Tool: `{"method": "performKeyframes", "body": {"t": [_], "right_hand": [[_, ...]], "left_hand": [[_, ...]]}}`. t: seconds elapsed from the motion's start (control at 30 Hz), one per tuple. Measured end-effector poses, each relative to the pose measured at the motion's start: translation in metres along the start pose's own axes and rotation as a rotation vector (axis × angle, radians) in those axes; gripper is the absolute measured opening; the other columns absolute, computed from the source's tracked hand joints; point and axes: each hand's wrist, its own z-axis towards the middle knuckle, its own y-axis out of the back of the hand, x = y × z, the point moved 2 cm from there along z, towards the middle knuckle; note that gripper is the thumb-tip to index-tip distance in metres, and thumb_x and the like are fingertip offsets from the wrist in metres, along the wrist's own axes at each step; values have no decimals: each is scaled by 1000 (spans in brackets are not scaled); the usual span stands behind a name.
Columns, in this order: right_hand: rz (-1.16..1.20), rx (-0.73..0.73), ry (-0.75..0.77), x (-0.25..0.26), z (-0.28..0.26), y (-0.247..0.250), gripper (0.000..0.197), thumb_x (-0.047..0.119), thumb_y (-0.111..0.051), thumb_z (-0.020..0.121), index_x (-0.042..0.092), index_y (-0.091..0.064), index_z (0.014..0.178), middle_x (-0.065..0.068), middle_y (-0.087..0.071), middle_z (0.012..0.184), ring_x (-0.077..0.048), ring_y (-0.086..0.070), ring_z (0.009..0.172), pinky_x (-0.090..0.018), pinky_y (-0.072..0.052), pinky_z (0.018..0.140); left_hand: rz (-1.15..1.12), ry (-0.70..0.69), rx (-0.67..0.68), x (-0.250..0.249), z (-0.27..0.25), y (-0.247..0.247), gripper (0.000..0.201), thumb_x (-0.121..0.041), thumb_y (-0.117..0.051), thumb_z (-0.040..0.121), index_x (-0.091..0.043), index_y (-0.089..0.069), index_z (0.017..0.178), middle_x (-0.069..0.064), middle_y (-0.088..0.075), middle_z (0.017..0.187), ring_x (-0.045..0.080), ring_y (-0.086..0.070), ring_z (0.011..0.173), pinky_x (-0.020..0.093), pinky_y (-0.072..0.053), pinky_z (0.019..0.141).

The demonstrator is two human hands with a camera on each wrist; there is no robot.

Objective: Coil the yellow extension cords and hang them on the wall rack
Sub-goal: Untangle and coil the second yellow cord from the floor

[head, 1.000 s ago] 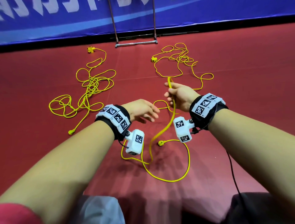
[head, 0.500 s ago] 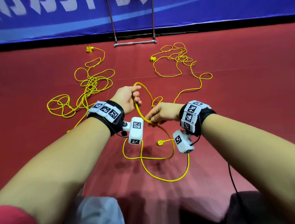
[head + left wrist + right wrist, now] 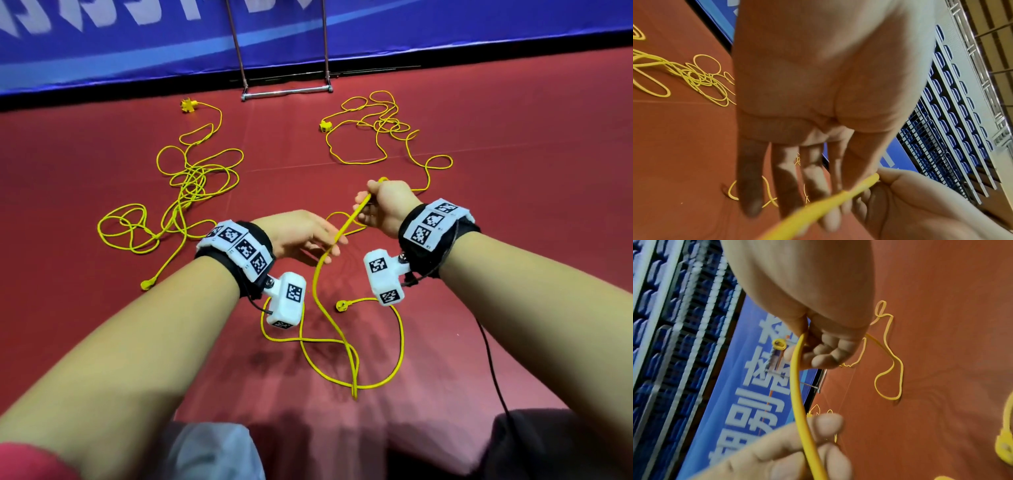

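Observation:
My right hand (image 3: 371, 205) grips a yellow extension cord (image 3: 322, 284) in its fist, raised above the red floor. In the right wrist view the fingers (image 3: 824, 352) curl round the cord (image 3: 797, 386). From the fist the cord slants down across the straight fingers of my left hand (image 3: 318, 246), which only touch it (image 3: 818, 209). Below, it loops on the floor to its plug (image 3: 340, 305). Its far end lies tangled at the back right (image 3: 376, 123) with a socket (image 3: 325, 126). A second yellow cord (image 3: 191, 178) sprawls on the left.
A metal rack frame (image 3: 286, 90) stands against the blue banner wall (image 3: 137, 51) at the back middle. The second cord's socket (image 3: 188, 106) lies back left and its plug (image 3: 147, 284) nearer me. My knees fill the bottom edge.
The hands were close together with the left lifting a loop. Now my right hand has drawn the cord up and to the right, and my left hand has dropped and straightened its fingers.

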Motion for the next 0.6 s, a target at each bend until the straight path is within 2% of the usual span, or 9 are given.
{"method": "performKeyframes", "body": {"t": [0.03, 0.1, 0.17, 0.27, 0.33, 0.4, 0.47, 0.53, 0.6], "right_hand": [[-103, 27, 56, 0, -3, -2, 18, 13, -35, 105, 17, -43, 90, -4, -57, 62, -20, -57, 53, -27, -43, 54], [-278, 130, 129, -3, -11, -8, 17, 7, -37, 104, 21, -47, 105, -2, -57, 54, -19, -57, 43, -24, -44, 50], [-403, 271, 136, -8, -16, -12, 36, 1, -38, 102, 26, -49, 126, -4, -58, 60, -15, -58, 42, -25, -44, 52], [-625, 487, 143, -15, -24, -19, 45, -7, -38, 99, 19, -57, 130, -5, -57, 72, -12, -59, 49, -27, -47, 55], [-698, 568, 133, -19, -28, -24, 42, -8, -39, 98, 18, -62, 123, -6, -57, 74, -13, -59, 54, -28, -49, 57], [-675, 612, 108, -21, -29, -25, 37, -9, -41, 98, 13, -63, 119, -7, -57, 75, -15, -59, 57, -27, -50, 58], [-699, 668, 80, -21, -31, -25, 35, -9, -43, 97, 11, -65, 115, -6, -59, 76, -16, -61, 60, -25, -51, 56], [-757, 708, 56, -22, -33, -23, 38, -11, -48, 94, 17, -70, 108, -5, -65, 81, -15, -63, 65, -25, -52, 61], [-736, 654, -5, -24, -32, -21, 37, -12, -51, 91, 15, -69, 109, -7, -69, 90, -15, -66, 70, -30, -52, 70]], "left_hand": [[14, 14, -77, 1, 2, 3, 26, -1, -49, 93, -10, -67, 109, 8, -69, 92, 21, -65, 78, 32, -52, 74], [-76, 12, -240, 2, 5, 10, 28, -6, -42, 94, -14, -65, 108, 9, -70, 101, 21, -66, 85, 32, -51, 75], [-296, -7, -331, 0, 8, 17, 25, -22, -39, 99, -13, -59, 111, 10, -70, 98, 23, -66, 85, 35, -50, 79], [-595, -34, -332, -3, 6, 27, 33, -41, -37, 102, -11, -52, 104, 10, -68, 96, 27, -65, 89, 44, -49, 87], [-719, -65, -310, -5, 4, 31, 39, -44, -37, 103, -8, -52, 108, 10, -69, 98, 26, -67, 89, 42, -51, 83], [-783, -102, -342, -5, 4, 32, 38, -40, -37, 104, -6, -51, 110, 8, -69, 91, 24, -68, 80, 35, -53, 70], [-821, -127, -395, -6, 6, 32, 33, -35, -37, 105, -6, -53, 101, 4, -62, 78, 21, -65, 65, 31, -52, 59], [-851, -134, -428, -8, 7, 30, 27, -28, -38, 105, -7, -53, 95, 0, -48, 66, 16, -53, 48, 29, -52, 54], [-772, -157, -434, -13, 6, 27, 14, -20, -41, 104, -11, -51, 105, -4, -38, 57, 12, -37, 41, 25, -45, 50]]}}
